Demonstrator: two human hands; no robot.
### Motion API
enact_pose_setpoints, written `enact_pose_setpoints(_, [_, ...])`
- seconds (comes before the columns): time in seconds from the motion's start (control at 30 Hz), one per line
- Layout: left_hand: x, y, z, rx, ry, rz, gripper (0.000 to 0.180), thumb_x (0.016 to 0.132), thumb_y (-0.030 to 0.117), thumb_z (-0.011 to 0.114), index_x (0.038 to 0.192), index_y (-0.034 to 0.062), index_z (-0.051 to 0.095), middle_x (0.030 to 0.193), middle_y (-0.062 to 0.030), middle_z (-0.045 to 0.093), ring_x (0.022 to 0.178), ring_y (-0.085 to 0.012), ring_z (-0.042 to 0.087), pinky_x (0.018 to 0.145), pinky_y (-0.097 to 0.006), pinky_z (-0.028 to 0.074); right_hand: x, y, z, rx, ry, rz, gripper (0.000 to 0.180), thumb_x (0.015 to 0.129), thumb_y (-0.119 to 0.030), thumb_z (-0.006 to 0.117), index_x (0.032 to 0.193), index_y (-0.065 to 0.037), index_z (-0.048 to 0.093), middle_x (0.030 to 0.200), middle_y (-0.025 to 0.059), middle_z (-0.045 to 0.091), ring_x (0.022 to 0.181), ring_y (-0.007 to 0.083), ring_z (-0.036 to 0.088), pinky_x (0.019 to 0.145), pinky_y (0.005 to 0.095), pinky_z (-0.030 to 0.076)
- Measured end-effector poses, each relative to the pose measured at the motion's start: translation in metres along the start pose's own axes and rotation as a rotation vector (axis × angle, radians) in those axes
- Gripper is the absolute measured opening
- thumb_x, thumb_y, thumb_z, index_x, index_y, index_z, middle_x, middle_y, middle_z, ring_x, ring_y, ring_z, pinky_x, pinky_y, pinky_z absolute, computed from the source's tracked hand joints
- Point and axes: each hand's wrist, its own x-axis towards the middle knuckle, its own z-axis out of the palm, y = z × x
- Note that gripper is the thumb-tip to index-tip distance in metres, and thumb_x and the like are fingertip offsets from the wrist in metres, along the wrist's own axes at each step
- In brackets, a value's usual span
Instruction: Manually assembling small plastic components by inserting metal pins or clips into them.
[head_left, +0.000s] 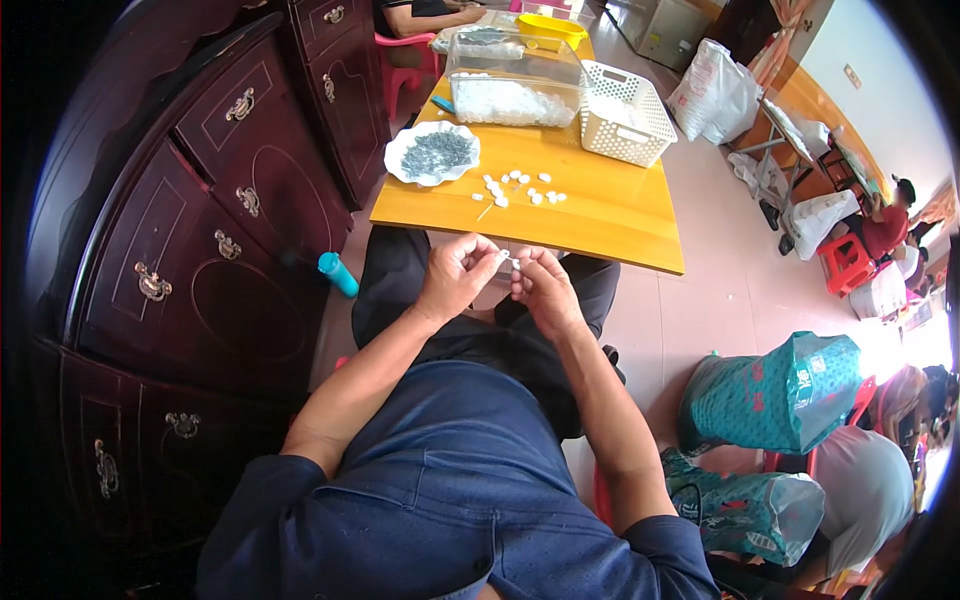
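Note:
Just off the table's near edge, my left hand (458, 274) and my right hand (545, 287) meet over my lap. Both are closed, fingertips pinching a small white plastic piece (507, 256) between them; its details are too small to make out. Beyond them on the yellow wooden table (600, 225) lie several loose white round pieces (501, 201) and a thin pale stick (485, 212). To their left a white wavy-rimmed dish (397, 165) holds a heap of small dark grey parts (436, 153).
A clear plastic bin (515, 72) with white pieces and a white perforated basket (628, 140) stand farther back, before a yellow basin (550, 30). A dark cabinet (200, 240) borders the left. Teal sacks (770, 395) stand right; a teal bottle (338, 274) is on the floor. Other people sit nearby.

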Motion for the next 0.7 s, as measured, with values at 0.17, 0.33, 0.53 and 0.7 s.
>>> enact_pose_setpoints(0.17, [-0.005,0.007,0.005,-0.126,-0.004,-0.097,0.007,0.1,0.009,0.065,0.098,0.0016,0.066,0.078,0.0015,0.066,0.062,-0.0019,0.058,0.053,-0.019,0.049,-0.005,0.0,0.01,0.239,-0.104,0.097,0.009,0.105,-0.018,0.059,0.109,-0.011,0.063,0.09,-0.0001,0.069,0.075,0.0088,0.066,0.071,0.0257,0.057])
enact_pose_setpoints(0.33, [-0.005,-0.003,0.007,-0.176,0.024,-0.054,0.009,0.102,0.01,0.063,0.101,0.0018,0.065,0.079,0.0009,0.067,0.062,-0.0021,0.059,0.051,-0.019,0.05,-0.007,0.011,0.021,0.25,-0.076,0.077,0.016,0.106,-0.021,0.058,0.112,-0.007,0.062,0.091,0.0014,0.068,0.074,0.0097,0.063,0.07,0.0238,0.053])
enact_pose_setpoints(0.53, [-0.004,0.003,0.006,-0.211,0.022,-0.155,0.011,0.102,0.013,0.063,0.1,0.0027,0.066,0.076,0.0008,0.066,0.061,-0.0015,0.058,0.048,-0.018,0.05,-0.009,0.016,0.028,-0.133,0.026,-0.173,0.019,0.105,-0.018,0.061,0.113,-0.002,0.065,0.091,0.0035,0.07,0.078,0.0082,0.064,0.072,0.0231,0.054])
enact_pose_setpoints(0.7, [-0.005,0.001,0.005,-0.222,0.036,-0.19,0.011,0.102,0.014,0.064,0.1,0.0033,0.065,0.076,0.0022,0.065,0.059,-0.0006,0.055,0.048,-0.017,0.047,-0.012,0.014,0.031,-0.59,0.088,-0.346,0.024,0.105,-0.019,0.061,0.112,0.002,0.069,0.085,0.0057,0.073,0.07,0.0092,0.066,0.066,0.0245,0.056])
